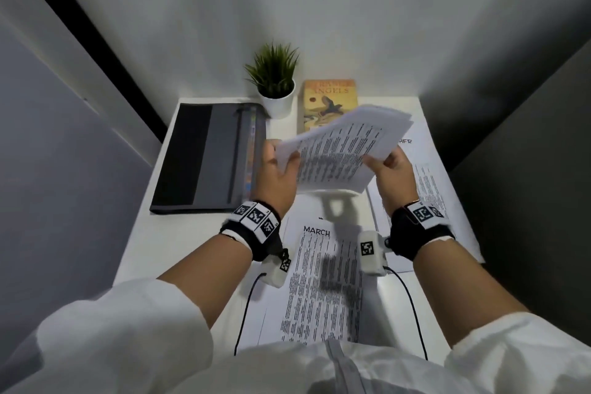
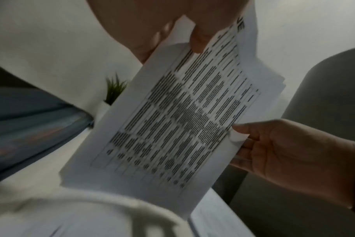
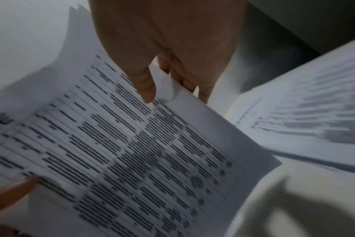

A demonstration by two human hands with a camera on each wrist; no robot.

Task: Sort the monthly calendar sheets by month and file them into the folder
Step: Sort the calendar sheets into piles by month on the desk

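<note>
A narrow white desk (image 1: 150,233) sits boxed in by plain walls: a grey panel with a black strip running diagonally on the left, a pale wall at the back, a darker grey partition on the right. At the desk's left rear lies the dark grey folder (image 1: 208,157), closed and flat, with coloured tab edges showing along its right side. Just beside its far right corner stands a small potted plant (image 1: 275,80) in a white pot, and right of that a yellow-brown book (image 1: 329,99) lies against the back wall. Above the middle of the desk the left hand (image 1: 278,176) grips the left edge of a stack of calendar sheets (image 1: 342,150), thumb on top of the printed page, fingers beneath. The stack is raised off the surface and tilted, its far end higher. The right hand (image 1: 390,169) pinches the stack's right edge, thumb on the printed face and fingers curled underneath; the right wrist view shows the top sheet's corner bent up under that thumb. On the desk below, near the person, lies a sheet headed MARCH (image 1: 319,281), partly under the hands' shadow. To its right lies another printed sheet (image 1: 425,189), its heading partly hidden by the raised stack.
</note>
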